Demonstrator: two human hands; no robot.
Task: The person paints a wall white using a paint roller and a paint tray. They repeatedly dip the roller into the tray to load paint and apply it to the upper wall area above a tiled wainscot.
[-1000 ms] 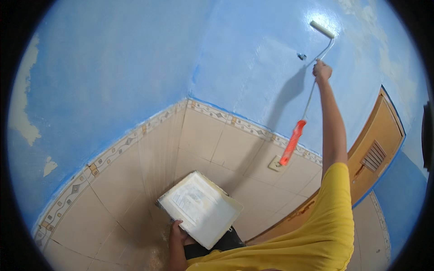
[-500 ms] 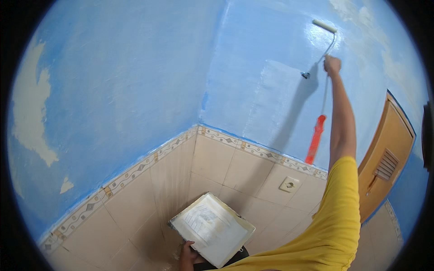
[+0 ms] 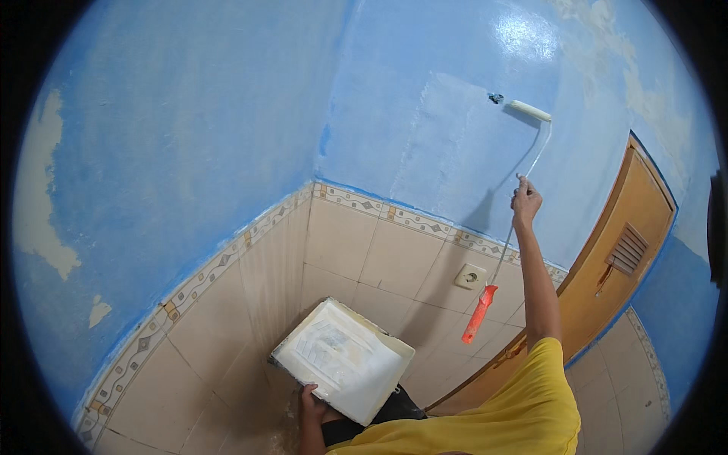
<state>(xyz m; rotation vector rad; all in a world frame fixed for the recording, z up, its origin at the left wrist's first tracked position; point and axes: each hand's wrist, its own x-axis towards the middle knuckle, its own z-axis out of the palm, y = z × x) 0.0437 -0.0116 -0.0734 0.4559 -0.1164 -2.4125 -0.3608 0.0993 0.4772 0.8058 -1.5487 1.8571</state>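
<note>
Roller (image 3: 531, 111): above the socket (image 3: 470, 277); press evenly, overlap strokes
Right hand (image 3: 526, 202): gripping rod (image 3: 506, 246); steady the angle
Left hand (image 3: 312, 402): gripping tray (image 3: 369, 324), below-left of socket; hold level

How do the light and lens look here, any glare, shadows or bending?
Head view: bright glare high on the blue wall; a long soft shadow left of the right arm, across wall and tiles; the paint roller fairly sharp; the door bowed by the fisheye lens, with dark picture corners.

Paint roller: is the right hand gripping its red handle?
No, the right hand grips the thin metal rod, and the red handle hangs ungripped below it.
</note>
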